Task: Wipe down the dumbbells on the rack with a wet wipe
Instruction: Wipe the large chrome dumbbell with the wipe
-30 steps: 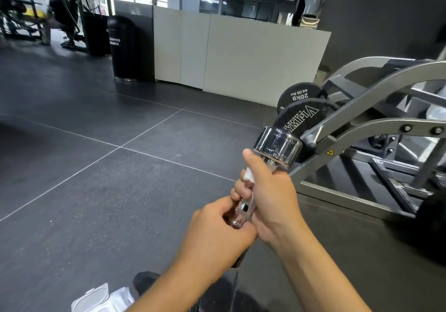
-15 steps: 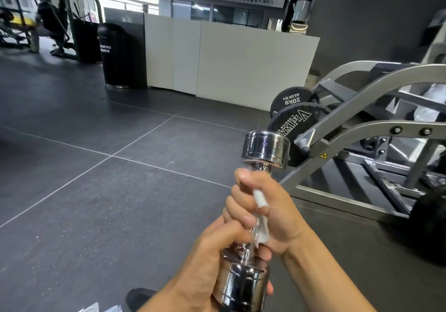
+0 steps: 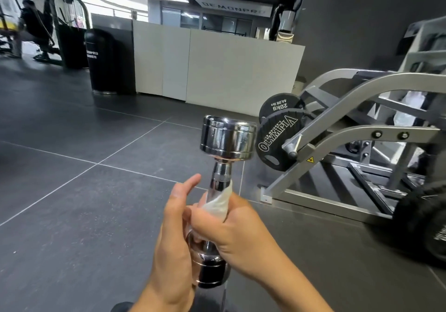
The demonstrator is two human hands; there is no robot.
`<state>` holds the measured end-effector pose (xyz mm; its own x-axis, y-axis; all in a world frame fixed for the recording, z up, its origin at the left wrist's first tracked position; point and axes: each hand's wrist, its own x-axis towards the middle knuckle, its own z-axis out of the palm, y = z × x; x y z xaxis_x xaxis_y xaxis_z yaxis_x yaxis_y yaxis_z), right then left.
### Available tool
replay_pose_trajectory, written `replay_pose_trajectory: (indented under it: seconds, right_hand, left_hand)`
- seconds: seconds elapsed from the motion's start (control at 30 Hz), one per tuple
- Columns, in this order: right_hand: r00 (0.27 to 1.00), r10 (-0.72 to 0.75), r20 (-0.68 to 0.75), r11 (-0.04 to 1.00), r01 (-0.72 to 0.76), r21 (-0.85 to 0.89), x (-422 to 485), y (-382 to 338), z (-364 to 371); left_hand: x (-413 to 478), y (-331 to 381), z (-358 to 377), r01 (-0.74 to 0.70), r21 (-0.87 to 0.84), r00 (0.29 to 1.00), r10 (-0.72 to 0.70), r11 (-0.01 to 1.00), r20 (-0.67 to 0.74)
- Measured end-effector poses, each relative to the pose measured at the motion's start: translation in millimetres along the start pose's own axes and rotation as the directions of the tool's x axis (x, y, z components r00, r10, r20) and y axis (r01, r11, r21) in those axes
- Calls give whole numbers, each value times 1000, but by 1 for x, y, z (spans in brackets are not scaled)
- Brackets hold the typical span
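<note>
– Dumbbell first: where was it?
– In the air in front of the person, above the dark tiled floor. It stood nearly upright, one chrome head on top and the other low down between the wrists.
– Who held it?
– The right hand did. Its fingers and thumb were clamped round the handle, with the white wet wipe bunched between palm and metal. The wipe's top edge stuck out above the fist, lying against the bare handle.
– And the left hand?
– It sat just beside the handle on the left, touching the right hand. One finger pointed up, straight and clear of the metal. The other fingers were hidden behind the right hand, so I couldn't tell whether they gripped anything.
– What stood around?
– To the right was a grey machine frame carrying black weight plates, the nearer plate close behind the upper chrome head. Farther back were a white partition and a black bin just to its left. A person sat at a machine in the far left corner of the room.
</note>
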<state>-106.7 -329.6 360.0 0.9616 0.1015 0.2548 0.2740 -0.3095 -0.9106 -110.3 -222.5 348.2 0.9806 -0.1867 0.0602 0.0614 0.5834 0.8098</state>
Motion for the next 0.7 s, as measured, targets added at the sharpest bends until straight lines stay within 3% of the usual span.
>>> replay_pose_trajectory:
  seconds: [0.13, 0.27, 0.4, 0.47, 0.53, 0.7]
  right_hand:
    - [998, 25, 58, 1000, -25, -12, -2, -10, -11]
    - [1000, -4, 7, 957, 5, -289, -2, -1, -18]
    - [997, -23, 79, 801, 65, -596, -2, 18, -15]
    - [987, -2, 161, 710, 115, -695, -5, 23, -9]
    - [975, 39, 217, 673, 135, -727, -5, 25, -7]
    - [915, 132, 380, 807, 123, -578, -3, 36, -18]
  left_hand:
    - [-1, -15, 1, 39, 69, 998, -42, 997, 41]
    - [10, -9, -2, 144, 124, 969, -165, 982, 182]
    - [21, -7, 2, 84, 311, 989, -117, 947, 87]
    - [23, -14, 1, 123, 326, 992, -128, 937, -7]
    - [24, -16, -3, 170, 308, 985, -149, 936, -89]
    - [25, -19, -8, 146, 297, 989, -143, 944, -30]
